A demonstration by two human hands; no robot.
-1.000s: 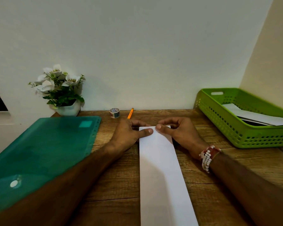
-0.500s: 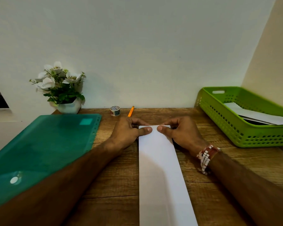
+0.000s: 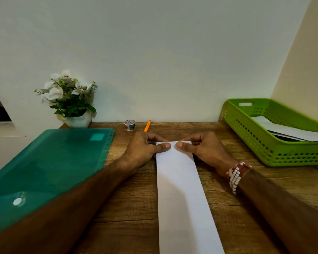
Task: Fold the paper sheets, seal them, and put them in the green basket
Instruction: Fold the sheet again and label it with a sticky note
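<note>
Left hand [image 3: 143,149] and right hand [image 3: 207,151] pinch the paper strip [image 3: 182,189]; its near end is cropped

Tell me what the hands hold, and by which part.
The folded paper strip, pinched at its far end: left hand at one corner, right hand at the other.

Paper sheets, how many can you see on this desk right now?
3: one folded strip pinched at its far end by left hand and right hand, two overlapping sheets in the green basket; more may hide beneath.
</note>
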